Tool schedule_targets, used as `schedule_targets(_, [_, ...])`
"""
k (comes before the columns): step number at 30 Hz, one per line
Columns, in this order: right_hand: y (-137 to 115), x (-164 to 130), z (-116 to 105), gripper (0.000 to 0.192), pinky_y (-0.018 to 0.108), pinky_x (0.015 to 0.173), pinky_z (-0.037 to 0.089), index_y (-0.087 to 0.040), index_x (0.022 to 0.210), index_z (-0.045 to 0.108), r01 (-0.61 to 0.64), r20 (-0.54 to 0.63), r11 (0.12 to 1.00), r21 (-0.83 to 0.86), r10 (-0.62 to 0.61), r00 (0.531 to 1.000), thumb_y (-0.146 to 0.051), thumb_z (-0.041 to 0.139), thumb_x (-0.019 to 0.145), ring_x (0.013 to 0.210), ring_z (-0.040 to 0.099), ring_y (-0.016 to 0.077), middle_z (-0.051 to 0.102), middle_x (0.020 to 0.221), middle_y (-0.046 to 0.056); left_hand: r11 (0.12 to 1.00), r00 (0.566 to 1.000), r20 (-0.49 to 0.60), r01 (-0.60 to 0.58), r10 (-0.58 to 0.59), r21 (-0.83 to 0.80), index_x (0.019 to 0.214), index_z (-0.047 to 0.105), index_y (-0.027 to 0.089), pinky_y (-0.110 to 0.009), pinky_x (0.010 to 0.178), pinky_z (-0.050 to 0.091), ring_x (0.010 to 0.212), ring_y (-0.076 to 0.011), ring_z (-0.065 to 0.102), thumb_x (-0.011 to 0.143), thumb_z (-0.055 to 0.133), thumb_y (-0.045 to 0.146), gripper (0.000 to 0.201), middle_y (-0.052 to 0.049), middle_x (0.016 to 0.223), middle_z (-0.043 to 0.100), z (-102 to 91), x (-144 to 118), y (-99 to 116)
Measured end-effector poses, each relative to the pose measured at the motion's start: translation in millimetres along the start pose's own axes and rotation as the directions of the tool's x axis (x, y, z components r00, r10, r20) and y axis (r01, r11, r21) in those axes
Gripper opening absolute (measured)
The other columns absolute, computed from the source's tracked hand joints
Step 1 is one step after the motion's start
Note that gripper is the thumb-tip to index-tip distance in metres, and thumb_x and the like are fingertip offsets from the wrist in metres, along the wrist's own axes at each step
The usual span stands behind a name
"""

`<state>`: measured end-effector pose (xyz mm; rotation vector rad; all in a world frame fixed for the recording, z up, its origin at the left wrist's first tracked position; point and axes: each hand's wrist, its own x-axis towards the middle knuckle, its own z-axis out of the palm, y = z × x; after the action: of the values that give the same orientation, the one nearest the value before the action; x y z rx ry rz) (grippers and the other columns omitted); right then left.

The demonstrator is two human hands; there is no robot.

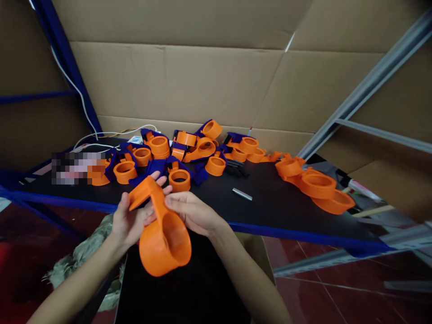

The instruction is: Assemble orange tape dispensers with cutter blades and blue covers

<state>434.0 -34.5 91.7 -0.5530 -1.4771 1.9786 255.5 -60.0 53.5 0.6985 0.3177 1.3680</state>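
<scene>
An orange plastic tape dispenser body (165, 243), a ring with an arm rising from it, is held in front of the table's near edge. My left hand (135, 220) grips it from behind and the left, fingers partly hidden by its arm. On the other side, my right hand (194, 211) pinches the arm near the ring with its thumb and fingers. Beyond my hands stand several orange and dark blue tape dispensers (180, 180). Over to the right lie more orange dispenser bodies (317, 182), nested in a row.
The black tabletop (270, 207) has a blue front edge. A short silver metal strip (242, 194) and several black pieces (236, 168) lie on it. White cables (111, 134) run along the back left. Metal shelf posts (364, 87) stand at the right, with cardboard (189, 81) behind.
</scene>
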Motion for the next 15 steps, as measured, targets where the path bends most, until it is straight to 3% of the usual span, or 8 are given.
schedule_targets(2, [-11.3, 13.1, -5.6, 0.051, 0.025, 0.068, 0.052, -0.012, 0.094, 0.073, -0.022, -0.07, 0.982, -0.19, 0.009, 0.998, -0.061, 0.057, 0.089, 0.074, 0.068, 0.0141, 0.073, 0.088, 0.009, 0.995, 0.995, -0.055, -0.085, 0.083, -0.046, 0.129, 0.06, 0.025, -0.042, 0.095, 0.053, 0.096, -0.025, 0.068, 0.081, 0.064, 0.063, 0.061, -0.007, 0.107, 0.07, -3.0, 4.2, 4.7])
schedule_targets(4, [-28.1, 27.3, -9.5, 0.055, 0.025, 0.066, 0.052, -0.013, 0.085, 0.074, -0.002, -0.134, 0.865, -0.502, -0.075, 0.988, -0.059, 0.046, 0.096, 0.071, 0.068, 0.0139, 0.073, 0.081, 0.008, 0.986, 0.987, -0.075, -0.146, 0.141, -0.073, 0.121, 0.063, 0.022, -0.042, 0.098, 0.053, 0.091, -0.023, 0.067, 0.077, 0.067, 0.066, 0.063, -0.006, 0.096, 0.068, -3.7, 7.7, 7.8])
schedule_targets(5, [-37.1, 35.7, -10.6, 0.055, 0.025, 0.066, 0.051, -0.014, 0.08, 0.074, -0.001, -0.151, 0.746, -0.666, -0.134, 0.979, -0.057, 0.044, 0.098, 0.071, 0.068, 0.0145, 0.073, 0.078, 0.008, 0.985, 0.985, -0.071, -0.162, 0.158, -0.064, 0.117, 0.064, 0.021, -0.043, 0.098, 0.053, 0.089, -0.0223, 0.066, 0.075, 0.069, 0.066, 0.062, -0.005, 0.094, 0.067, -3.3, 8.6, 8.6])
schedule_targets(7, [-53.2, 56.1, -11.3, 0.05, 0.027, 0.07, 0.05, -0.015, 0.074, 0.073, -0.057, -0.176, 0.423, -0.904, -0.247, 0.953, -0.052, 0.048, 0.097, 0.075, 0.069, 0.0175, 0.073, 0.075, 0.008, 0.99, 0.989, -0.048, -0.141, 0.141, -0.003, 0.113, 0.065, 0.02, -0.045, 0.096, 0.055, 0.086, -0.0217, 0.065, 0.074, 0.071, 0.061, 0.057, -0.006, 0.093, 0.067, -2.0, 8.3, 9.0])
schedule_targets(9, [-63.2, 79.7, -11.1, 0.04, 0.031, 0.076, 0.051, -0.014, 0.083, 0.073, -0.181, -0.216, 0.136, -0.974, -0.31, 0.926, -0.048, 0.054, 0.095, 0.088, 0.07, 0.0237, 0.075, 0.087, 0.012, 0.989, 0.994, -0.018, -0.109, 0.111, 0.103, 0.115, 0.066, 0.019, -0.046, 0.092, 0.056, 0.088, -0.0226, 0.065, 0.076, 0.073, 0.053, 0.053, -0.007, 0.098, 0.067, -1.4, 5.7, 8.0])
schedule_targets(11, [-66.2, 102.5, -10.8, 0.034, 0.035, 0.084, 0.052, -0.013, 0.1, 0.072, -0.295, -0.27, -0.035, -0.955, -0.307, 0.912, -0.043, 0.058, 0.093, 0.104, 0.068, 0.029, 0.073, 0.105, 0.017, 0.976, 0.995, 0.01, -0.095, 0.095, 0.198, 0.12, 0.065, 0.018, -0.047, 0.09, 0.057, 0.094, -0.0254, 0.065, 0.076, 0.075, 0.049, 0.054, -0.009, 0.104, 0.068, -2.4, 3.0, 6.3])
schedule_targets(13, [-64.2, 120.1, -10.8, 0.035, 0.037, 0.09, 0.051, -0.012, 0.112, 0.069, -0.346, -0.309, -0.104, -0.932, -0.268, 0.912, -0.039, 0.062, 0.091, 0.113, 0.065, 0.031, 0.07, 0.117, 0.019, 0.966, 0.998, 0.026, -0.07, 0.066, 0.248, 0.125, 0.064, 0.018, -0.047, 0.09, 0.056, 0.101, -0.0285, 0.065, 0.076, 0.076, 0.048, 0.058, -0.012, 0.11, 0.068, -4.6, 2.1, 4.0])
schedule_targets(15, [-60.7, 131.1, -11.1, 0.038, 0.038, 0.094, 0.051, -0.012, 0.117, 0.067, -0.352, -0.319, -0.116, -0.929, -0.23, 0.919, -0.036, 0.066, 0.088, 0.117, 0.064, 0.0316, 0.069, 0.12, 0.02, 0.965, 1.0, 0.013, -0.024, 0.021, 0.261, 0.13, 0.062, 0.019, -0.047, 0.091, 0.055, 0.104, -0.0295, 0.064, 0.079, 0.074, 0.048, 0.06, -0.013, 0.115, 0.068, -7.0, 3.5, 1.2])
